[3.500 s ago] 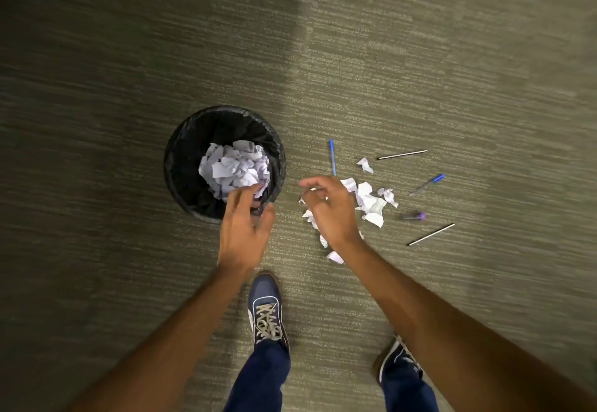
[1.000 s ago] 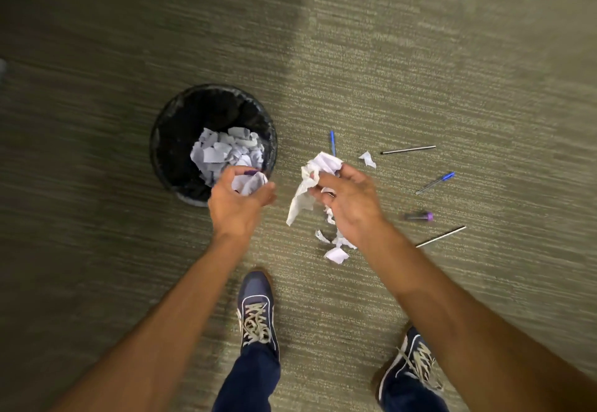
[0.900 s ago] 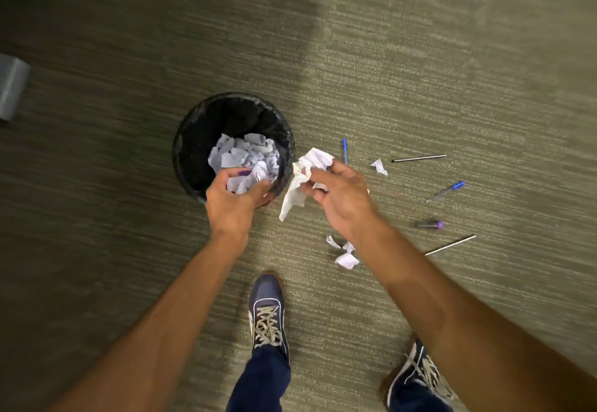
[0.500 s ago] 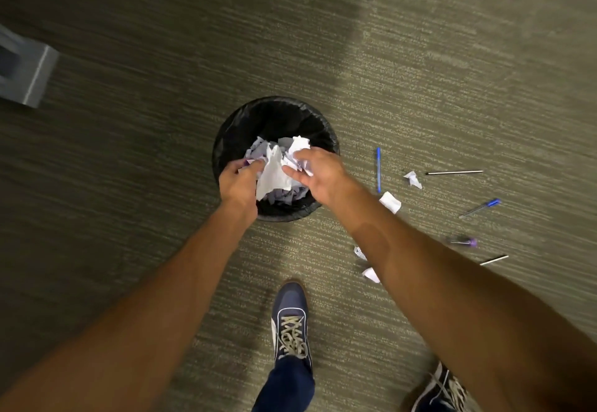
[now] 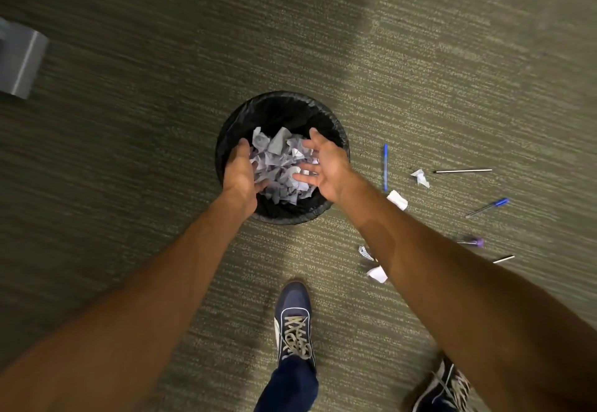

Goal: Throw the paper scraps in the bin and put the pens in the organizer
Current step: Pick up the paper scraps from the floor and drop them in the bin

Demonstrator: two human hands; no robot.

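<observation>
Head view: both hands hang over the black bin (image 5: 336, 133), which stands on the carpeted floor (image 5: 420, 56) near the middle of the picture. The left hand (image 5: 240, 174) is at the bin's 8 o'clock side, palm turned inward, its grip wide with nothing in it. The right hand (image 5: 326, 166) is at the bin's 3 o'clock side, fingers spread, its grip also wide and bare. Between the two hands, inside the bin, lies a heap of crumpled paper scraps (image 5: 279, 156).

More scraps lie on the floor off the bin's 3 to 5 o'clock side: a folded white scrap (image 5: 397, 199) just beside the right forearm, a small torn scrap (image 5: 421, 177) further out, and two small scraps (image 5: 376, 273) close to the forearm's lower edge.

The pens are scattered in the same area. A blue pen (image 5: 385, 166) lies near the bin at its 3 o'clock, pointing toward 12. A thin dark pen (image 5: 462, 171) lies crosswise beyond the torn scrap. A blue-capped pen (image 5: 487, 207) lies tilted at 4 o'clock, a purple-capped pen (image 5: 471, 242) below it, and a thin pen (image 5: 503, 259) partly hidden by the right arm.

A grey box-like object (image 5: 21, 62) sits at the frame's 9 o'clock edge. Two dark shoes (image 5: 294, 318) show at 6 o'clock.
</observation>
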